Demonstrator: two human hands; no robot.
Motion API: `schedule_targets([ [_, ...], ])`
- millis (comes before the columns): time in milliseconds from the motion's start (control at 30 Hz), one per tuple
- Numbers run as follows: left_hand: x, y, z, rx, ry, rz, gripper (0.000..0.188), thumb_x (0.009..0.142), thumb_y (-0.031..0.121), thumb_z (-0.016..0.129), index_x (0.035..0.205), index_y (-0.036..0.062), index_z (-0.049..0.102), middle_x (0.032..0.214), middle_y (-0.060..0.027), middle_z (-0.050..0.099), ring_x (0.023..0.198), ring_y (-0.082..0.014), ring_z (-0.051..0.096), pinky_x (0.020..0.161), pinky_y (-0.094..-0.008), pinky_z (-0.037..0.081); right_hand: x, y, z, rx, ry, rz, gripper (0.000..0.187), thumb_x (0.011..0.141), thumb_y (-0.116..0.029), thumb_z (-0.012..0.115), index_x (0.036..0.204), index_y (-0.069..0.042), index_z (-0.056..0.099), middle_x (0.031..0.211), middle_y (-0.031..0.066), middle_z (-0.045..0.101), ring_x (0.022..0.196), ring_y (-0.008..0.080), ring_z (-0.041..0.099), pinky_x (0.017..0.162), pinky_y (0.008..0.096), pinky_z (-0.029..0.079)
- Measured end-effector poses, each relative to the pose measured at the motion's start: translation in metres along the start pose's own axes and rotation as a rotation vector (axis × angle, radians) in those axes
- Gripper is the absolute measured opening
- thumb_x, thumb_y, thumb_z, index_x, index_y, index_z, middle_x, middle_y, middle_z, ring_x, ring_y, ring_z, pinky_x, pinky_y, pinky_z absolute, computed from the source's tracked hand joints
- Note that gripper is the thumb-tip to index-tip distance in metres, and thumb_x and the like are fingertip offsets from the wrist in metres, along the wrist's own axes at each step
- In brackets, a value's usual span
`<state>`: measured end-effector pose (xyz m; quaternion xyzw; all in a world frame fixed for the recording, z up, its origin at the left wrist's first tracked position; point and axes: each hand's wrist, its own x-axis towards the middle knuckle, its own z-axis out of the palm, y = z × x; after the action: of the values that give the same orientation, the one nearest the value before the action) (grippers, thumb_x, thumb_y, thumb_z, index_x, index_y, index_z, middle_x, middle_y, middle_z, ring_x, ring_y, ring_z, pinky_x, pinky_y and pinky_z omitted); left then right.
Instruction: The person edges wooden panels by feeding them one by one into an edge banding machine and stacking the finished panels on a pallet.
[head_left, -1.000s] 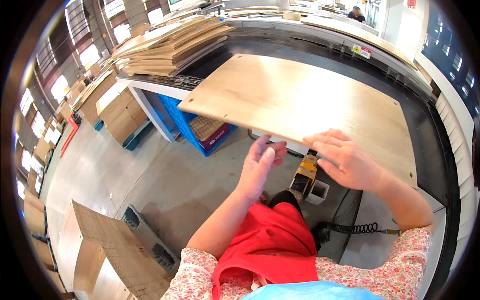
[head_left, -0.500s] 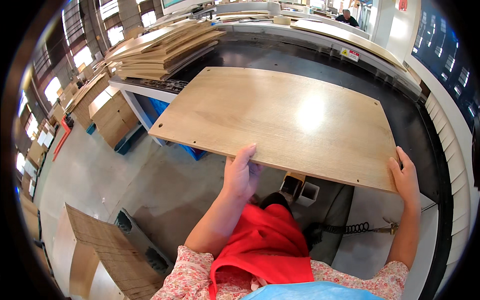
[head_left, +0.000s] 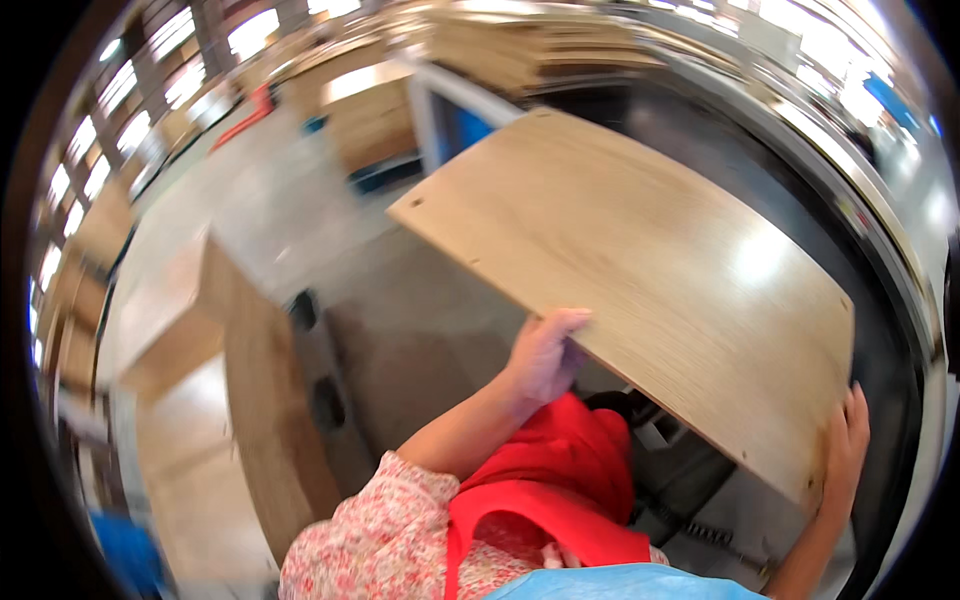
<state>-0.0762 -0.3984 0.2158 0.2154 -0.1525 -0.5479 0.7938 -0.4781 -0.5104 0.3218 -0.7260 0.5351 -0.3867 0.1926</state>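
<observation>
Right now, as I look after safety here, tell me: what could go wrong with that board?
The wooden board might dip at its left end, since the left hand grips the near long edge well in from that corner. If it slipped, fingers of the right hand at the right short edge could get pinched against the black worktop.

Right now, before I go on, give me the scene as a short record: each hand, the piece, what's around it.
Left hand: on the long near edge, thumb on top
Right hand: at the right short edge
Wooden board: held between both hands, small dark holes near its corners
Behind board: black tabletop; contact unclear
Far side: stack of boards, blurred
Lower left: wooden panels
</observation>
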Motion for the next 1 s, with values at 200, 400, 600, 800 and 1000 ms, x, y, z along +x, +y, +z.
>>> schedule_targets([
  [200, -0.078, 0.077, -0.004, 0.034, 0.083, 0.302, 0.031, 0.087, 0.014, 0.054, 0.113, -0.0023, 0.056, 0.104, -0.0146, 0.066, 0.099, -0.0274, 0.064, 0.087, -0.0424, 0.052, 0.006, -0.046, 0.037, 0.219, -0.003, -0.026, 0.057, 0.094, -0.028, 0.052, 0.138, 0.006, 0.04, 0.139, 0.017, 0.045, 0.128, 0.0241, 0.043, 0.106, 0.0337, 0.032],
  [400, -0.173, 0.126, -0.061, 0.081, 0.081, 0.627, 0.041, 0.088, 0.022, 0.051, 0.114, -0.0091, 0.056, 0.116, -0.0185, 0.063, 0.106, -0.0283, 0.062, 0.096, -0.0413, 0.047, 0.006, -0.107, 0.154, 0.603, -0.451, -0.473, 0.047, 0.094, -0.023, 0.053, 0.131, 0.005, 0.047, 0.126, 0.0158, 0.054, 0.12, 0.022, 0.049, 0.101, 0.0333, 0.038],
  [600, -0.284, 0.119, -0.096, 0.017, 0.417, 0.857, 0.034, 0.089, 0.022, 0.048, 0.109, -0.0023, 0.061, 0.109, -0.0135, 0.067, 0.102, -0.0248, 0.063, 0.094, -0.0383, 0.047, 0.015, -0.19, 0.273, 0.976, -1.096, 0.075, 0.035, 0.093, -0.019, 0.054, 0.121, 0.003, 0.053, 0.106, 0.0109, 0.064, 0.09, 0.0156, 0.063, 0.081, 0.0271, 0.05],
  [800, -0.377, 0.084, -0.13, -0.035, 0.762, 1.078, 0.052, 0.085, 0.028, 0.047, 0.128, -0.0008, 0.05, 0.124, -0.0124, 0.06, 0.113, -0.028, 0.057, 0.097, -0.0423, 0.045, -0.065, -0.253, 0.368, 0.912, -1.563, -0.055, 0.038, 0.093, -0.012, 0.052, 0.126, 0.006, 0.049, 0.113, 0.0133, 0.063, 0.096, 0.0178, 0.063, 0.083, 0.0296, 0.051],
  [1000, -0.427, 0.059, -0.153, -0.184, 0.968, 1.249, 0.049, 0.092, 0.032, 0.041, 0.131, 0.0016, 0.047, 0.124, -0.0124, 0.06, 0.112, -0.0276, 0.059, 0.093, -0.0417, 0.049, -0.171, -0.278, 0.429, 0.823, -1.788, 0.172, 0.03, 0.09, -0.009, 0.053, 0.117, 0.004, 0.051, 0.103, 0.0113, 0.063, 0.088, 0.0176, 0.064, 0.078, 0.0321, 0.053],
])
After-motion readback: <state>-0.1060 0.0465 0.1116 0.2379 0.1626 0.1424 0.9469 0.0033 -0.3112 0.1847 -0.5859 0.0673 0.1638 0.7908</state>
